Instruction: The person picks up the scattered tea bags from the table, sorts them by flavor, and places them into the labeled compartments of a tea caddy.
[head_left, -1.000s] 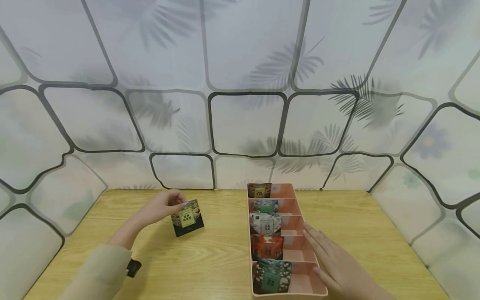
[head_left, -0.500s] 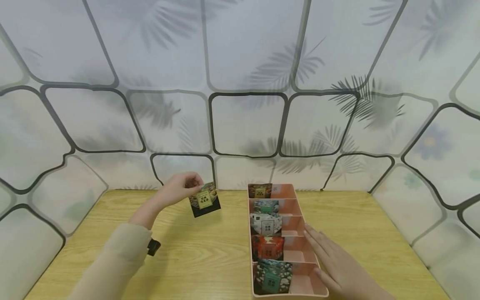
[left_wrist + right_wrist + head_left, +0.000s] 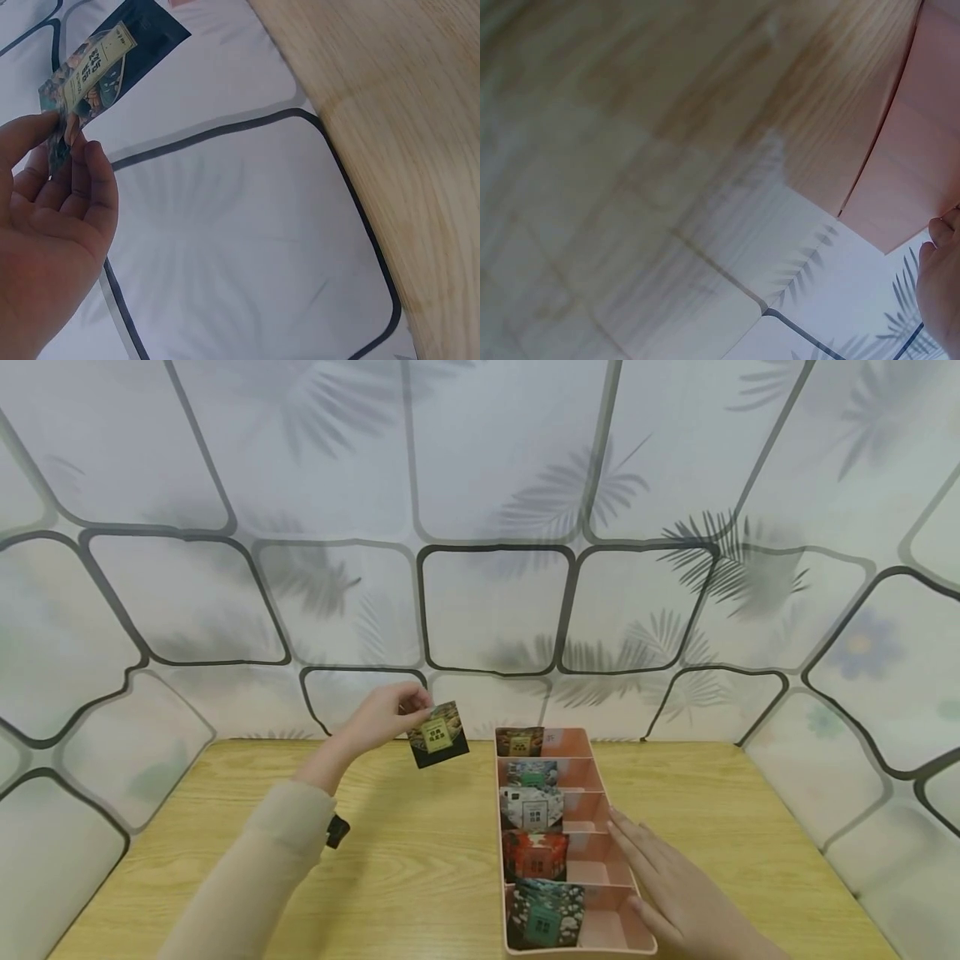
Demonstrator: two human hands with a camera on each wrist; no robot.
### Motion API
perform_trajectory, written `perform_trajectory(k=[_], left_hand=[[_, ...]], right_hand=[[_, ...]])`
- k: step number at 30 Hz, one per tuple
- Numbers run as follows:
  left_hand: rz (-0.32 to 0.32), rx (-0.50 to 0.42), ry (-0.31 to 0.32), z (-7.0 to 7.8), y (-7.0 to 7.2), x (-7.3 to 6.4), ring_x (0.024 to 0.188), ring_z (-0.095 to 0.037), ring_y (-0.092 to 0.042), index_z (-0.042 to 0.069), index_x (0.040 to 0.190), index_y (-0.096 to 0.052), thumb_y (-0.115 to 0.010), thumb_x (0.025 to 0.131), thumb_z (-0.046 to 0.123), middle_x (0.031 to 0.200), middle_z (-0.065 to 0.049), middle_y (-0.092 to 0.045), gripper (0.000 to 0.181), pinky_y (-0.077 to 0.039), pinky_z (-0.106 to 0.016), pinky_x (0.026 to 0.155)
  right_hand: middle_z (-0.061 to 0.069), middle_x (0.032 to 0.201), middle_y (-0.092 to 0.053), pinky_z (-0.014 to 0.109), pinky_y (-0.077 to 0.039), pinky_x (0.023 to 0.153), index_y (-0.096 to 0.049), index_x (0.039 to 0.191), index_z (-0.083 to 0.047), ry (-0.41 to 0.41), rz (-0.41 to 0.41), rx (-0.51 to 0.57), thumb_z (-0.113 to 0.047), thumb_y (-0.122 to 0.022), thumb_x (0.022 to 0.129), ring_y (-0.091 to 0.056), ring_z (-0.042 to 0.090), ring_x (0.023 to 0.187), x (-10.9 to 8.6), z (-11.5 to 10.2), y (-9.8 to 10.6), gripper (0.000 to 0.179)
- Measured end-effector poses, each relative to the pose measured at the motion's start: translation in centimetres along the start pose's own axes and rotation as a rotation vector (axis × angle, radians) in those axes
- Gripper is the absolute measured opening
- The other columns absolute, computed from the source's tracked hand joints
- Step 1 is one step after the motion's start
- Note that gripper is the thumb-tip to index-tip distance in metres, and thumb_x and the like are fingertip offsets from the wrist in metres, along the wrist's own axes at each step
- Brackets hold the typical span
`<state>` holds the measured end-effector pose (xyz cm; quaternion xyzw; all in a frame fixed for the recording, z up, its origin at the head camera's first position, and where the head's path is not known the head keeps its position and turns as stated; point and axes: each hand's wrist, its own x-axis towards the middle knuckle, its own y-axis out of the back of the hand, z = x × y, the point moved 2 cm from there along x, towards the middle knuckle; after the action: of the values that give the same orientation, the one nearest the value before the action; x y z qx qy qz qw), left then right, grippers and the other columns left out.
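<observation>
My left hand [image 3: 386, 717] pinches a dark tea sachet with a yellow label [image 3: 438, 735] by its upper corner, above the back of the table. In the left wrist view, thumb and fingers grip one end of the sachet [image 3: 97, 71]. To its right stands a pink divided box [image 3: 579, 952]. My right hand [image 3: 667, 881] rests along the box's right wall with its fingers extended. Sachets stand in the box's compartments: a yellow-labelled one [image 3: 521, 742] at the back, then a blue-green one [image 3: 531, 772], a white one [image 3: 534, 810], a red one [image 3: 537, 857] and a dark green one [image 3: 545, 914] in front.
The wooden table [image 3: 405, 877] ends at a patterned cloth backdrop [image 3: 491, 610], which rises behind and on both sides. A black strap piece [image 3: 337, 832] shows at my left sleeve [image 3: 262, 852].
My left hand has carried the sachet rightward and away from me, up toward the back of the box. My right hand and the box have stayed put.
</observation>
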<state>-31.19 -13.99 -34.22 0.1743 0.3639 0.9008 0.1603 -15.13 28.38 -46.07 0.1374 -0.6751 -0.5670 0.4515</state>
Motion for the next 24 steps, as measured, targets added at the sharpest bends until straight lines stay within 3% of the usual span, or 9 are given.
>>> perform_trajectory(k=[10,24], left_hand=[[0.009,0.004,-0.028,1.5,-1.2,1.8,0.089,-0.020,-0.068,0.004,0.109,-0.072,-0.067,0.104,0.010,0.101,-0.012,-0.073,0.010,-0.057,-0.034,0.081],[0.063,-0.032,-0.091,3.2,-3.7,4.6,0.094,-0.023,-0.070,0.006,0.110,-0.072,-0.067,0.105,0.010,0.103,-0.012,-0.074,0.009,-0.059,-0.038,0.085]], right_hand=[[0.020,0.171,-0.035,0.015,-0.004,0.131,-0.037,0.160,0.007,0.016,0.026,0.005,-0.039,-0.056,0.110,-0.011,0.010,0.166,0.1,0.1,0.0,0.071],[0.019,0.172,-0.034,0.014,-0.004,0.131,-0.038,0.159,0.007,0.013,0.022,0.008,-0.036,-0.061,0.107,-0.010,0.009,0.166,0.0,0.1,0.0,0.072]])
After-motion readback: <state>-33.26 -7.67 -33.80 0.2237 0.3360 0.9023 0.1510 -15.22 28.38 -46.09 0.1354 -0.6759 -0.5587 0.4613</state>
